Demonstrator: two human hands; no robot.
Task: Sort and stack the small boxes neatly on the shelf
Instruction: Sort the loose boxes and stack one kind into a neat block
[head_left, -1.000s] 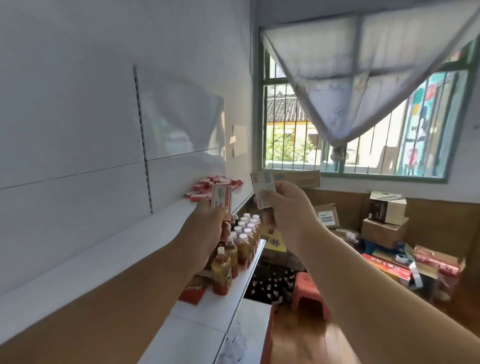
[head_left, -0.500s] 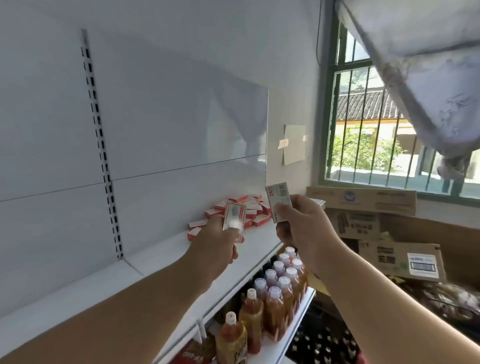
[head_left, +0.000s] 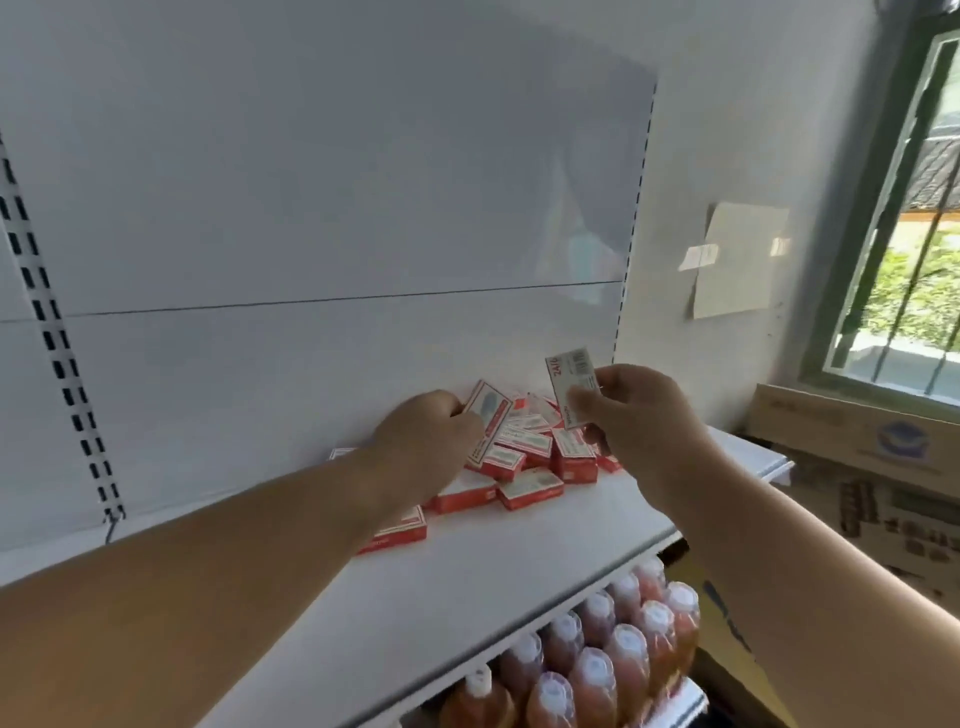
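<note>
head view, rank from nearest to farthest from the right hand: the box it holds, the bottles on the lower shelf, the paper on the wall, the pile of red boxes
1. Held box, pinched in the right hand.
2. Pile of red boxes, just below and left on the shelf.
3. Paper on the wall, up and right, and bottles, below: too close to call.

Glossy white metal shelf (head_left: 467, 582); matt cardboard boxes (head_left: 524, 457)

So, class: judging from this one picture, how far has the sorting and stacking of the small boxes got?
Done: nothing looks stacked yet; the red-and-white boxes lie in a loose heap on the white shelf. In hand: the left hand grips one box, and the right hand holds another above the heap. Left: arranging the whole heap into neat stacks.
</note>
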